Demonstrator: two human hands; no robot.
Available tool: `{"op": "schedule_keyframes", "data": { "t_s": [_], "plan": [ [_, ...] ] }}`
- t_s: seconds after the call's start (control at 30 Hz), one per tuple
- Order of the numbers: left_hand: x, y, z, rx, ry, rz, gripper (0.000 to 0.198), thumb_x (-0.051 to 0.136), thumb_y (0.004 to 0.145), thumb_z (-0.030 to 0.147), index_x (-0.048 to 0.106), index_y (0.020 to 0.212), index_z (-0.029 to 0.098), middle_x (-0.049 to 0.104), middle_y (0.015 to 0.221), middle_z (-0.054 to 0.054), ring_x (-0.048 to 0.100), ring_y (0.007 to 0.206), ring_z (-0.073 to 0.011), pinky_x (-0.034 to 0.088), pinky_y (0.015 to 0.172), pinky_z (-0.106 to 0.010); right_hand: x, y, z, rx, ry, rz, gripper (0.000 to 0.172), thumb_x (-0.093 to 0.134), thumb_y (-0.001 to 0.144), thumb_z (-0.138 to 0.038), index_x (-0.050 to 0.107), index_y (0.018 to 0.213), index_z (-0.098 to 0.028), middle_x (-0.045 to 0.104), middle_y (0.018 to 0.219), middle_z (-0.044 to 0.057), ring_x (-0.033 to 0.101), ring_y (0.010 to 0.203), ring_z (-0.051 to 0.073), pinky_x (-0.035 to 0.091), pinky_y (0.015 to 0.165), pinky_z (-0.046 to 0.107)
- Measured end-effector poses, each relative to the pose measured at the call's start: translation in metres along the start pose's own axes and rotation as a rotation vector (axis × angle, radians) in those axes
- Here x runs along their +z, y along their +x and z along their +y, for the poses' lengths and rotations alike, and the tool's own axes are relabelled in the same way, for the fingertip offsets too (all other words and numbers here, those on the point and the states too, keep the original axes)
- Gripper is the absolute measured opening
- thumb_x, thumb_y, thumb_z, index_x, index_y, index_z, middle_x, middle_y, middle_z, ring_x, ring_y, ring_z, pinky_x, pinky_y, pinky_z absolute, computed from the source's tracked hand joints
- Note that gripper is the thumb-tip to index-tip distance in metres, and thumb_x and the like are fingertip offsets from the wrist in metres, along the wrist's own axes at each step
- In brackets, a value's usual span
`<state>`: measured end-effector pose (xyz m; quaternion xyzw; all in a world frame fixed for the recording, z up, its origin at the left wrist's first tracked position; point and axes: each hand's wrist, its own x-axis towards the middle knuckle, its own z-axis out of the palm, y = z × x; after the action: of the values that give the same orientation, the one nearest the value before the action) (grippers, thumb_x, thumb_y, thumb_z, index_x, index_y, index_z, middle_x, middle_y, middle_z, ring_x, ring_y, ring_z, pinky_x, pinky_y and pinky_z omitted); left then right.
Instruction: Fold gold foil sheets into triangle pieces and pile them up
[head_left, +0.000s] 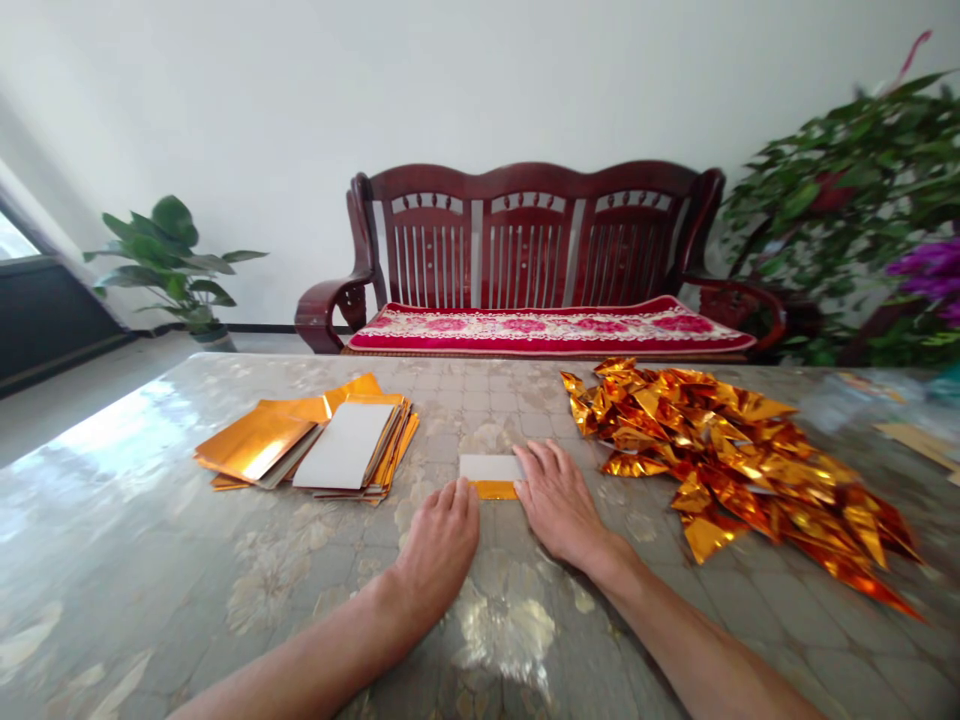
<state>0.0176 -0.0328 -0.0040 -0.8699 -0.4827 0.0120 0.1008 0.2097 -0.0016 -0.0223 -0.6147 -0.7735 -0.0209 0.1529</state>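
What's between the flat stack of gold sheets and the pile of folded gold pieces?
Head view: one small sheet, white with a gold edge, touched by the left hand and right hand.

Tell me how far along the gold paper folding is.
Done: a large pile of folded gold pieces lies on the right of the table. In hand: one sheet, white side up with a gold edge turned over, is pressed flat by the left hand and right hand. Left: a stack of flat sheets on the left, count unclear.
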Motion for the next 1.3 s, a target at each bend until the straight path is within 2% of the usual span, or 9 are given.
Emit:
{"op": "schedule_keyframes", "data": {
  "t_s": [0.2,0.33,0.47,0.6,0.73,0.9,1.0,1.07,1.3],
  "plan": [
    [0.001,-0.002,-0.012,-0.049,-0.017,0.037,0.042,0.043,0.09,0.002,0.056,0.129,0.006,0.061,0.128,-0.021,0.059,0.116,-0.0308,0.053,0.091,-0.044,-0.007,-0.001,0.01,-0.178,0.065,0.118,0.031,0.05,0.092,-0.011,0.063,0.118,-0.02,0.056,0.13,0.01,0.04,0.129,0.026,0.035,0.11,0.043],
    [0.004,0.007,-0.021,-0.069,-0.046,0.066,0.041,0.045,0.092,0.006,0.055,0.131,0.009,0.061,0.128,-0.019,0.058,0.117,-0.0292,0.05,0.095,-0.042,-0.019,-0.006,0.002,-0.265,0.078,0.103,0.018,0.053,0.089,-0.01,0.068,0.09,-0.021,0.065,0.098,0.006,0.052,0.103,0.022,0.042,0.09,0.035],
    [0.002,0.012,-0.029,-0.074,-0.083,0.117,0.04,0.044,0.094,0.009,0.055,0.132,0.014,0.052,0.141,-0.017,0.055,0.122,-0.0283,0.044,0.101,-0.043,-0.025,-0.015,-0.009,-0.235,0.037,0.091,0.018,0.057,0.082,-0.008,0.068,0.076,-0.022,0.063,0.079,0.004,0.054,0.084,0.021,0.038,0.076,0.033],
    [-0.008,0.002,-0.028,-0.173,-0.206,0.167,0.034,0.046,0.094,0.013,0.059,0.124,0.024,0.063,0.12,-0.007,0.061,0.101,-0.0246,0.047,0.088,-0.039,-0.023,-0.016,-0.011,-0.212,0.138,0.087,0.023,0.056,0.077,-0.005,0.07,0.08,-0.023,0.065,0.075,0.001,0.055,0.077,0.018,0.037,0.072,0.031],
    [-0.015,-0.008,-0.023,-0.212,-0.353,0.167,0.029,0.045,0.093,0.009,0.062,0.108,0.026,0.063,0.101,-0.002,0.061,0.085,-0.0186,0.046,0.078,-0.031,-0.019,-0.012,-0.005,-0.318,0.275,0.119,0.03,0.053,0.075,0.001,0.07,0.088,-0.021,0.066,0.082,0.002,0.054,0.084,0.018,0.039,0.075,0.029],
    [-0.02,-0.013,-0.022,-0.087,-0.337,0.291,0.024,0.044,0.093,0.011,0.064,0.099,0.023,0.063,0.1,-0.004,0.058,0.089,-0.0189,0.045,0.081,-0.031,-0.017,-0.012,-0.004,-0.364,0.323,0.089,0.028,0.053,0.075,0.001,0.068,0.084,-0.02,0.063,0.081,0.002,0.052,0.083,0.018,0.04,0.075,0.028],
    [-0.022,-0.017,-0.014,0.129,-0.366,0.221,0.023,0.043,0.093,0.012,0.063,0.087,0.022,0.062,0.089,-0.003,0.058,0.082,-0.0172,0.047,0.075,-0.029,-0.016,-0.012,-0.006,-0.349,0.287,0.081,0.026,0.052,0.076,0.0,0.067,0.082,-0.021,0.062,0.082,0.001,0.052,0.084,0.017,0.04,0.077,0.028],
    [-0.022,-0.018,-0.006,0.205,-0.377,0.154,0.019,0.045,0.094,0.015,0.062,0.092,0.022,0.062,0.09,-0.002,0.058,0.081,-0.017,0.048,0.074,-0.029,-0.016,-0.012,-0.006,-0.352,0.254,0.077,0.026,0.052,0.077,0.0,0.067,0.081,-0.021,0.062,0.082,0.002,0.052,0.085,0.017,0.04,0.077,0.028],
    [-0.005,-0.003,-0.015,0.133,-0.482,0.127,0.022,0.04,0.099,0.019,0.063,0.099,0.022,0.065,0.103,-0.003,0.06,0.1,-0.0174,0.048,0.092,-0.03,-0.019,-0.013,-0.001,-0.43,0.264,0.068,0.029,0.049,0.071,0.001,0.066,0.081,-0.02,0.062,0.081,0.003,0.053,0.084,0.018,0.04,0.078,0.029]
  ]
}}
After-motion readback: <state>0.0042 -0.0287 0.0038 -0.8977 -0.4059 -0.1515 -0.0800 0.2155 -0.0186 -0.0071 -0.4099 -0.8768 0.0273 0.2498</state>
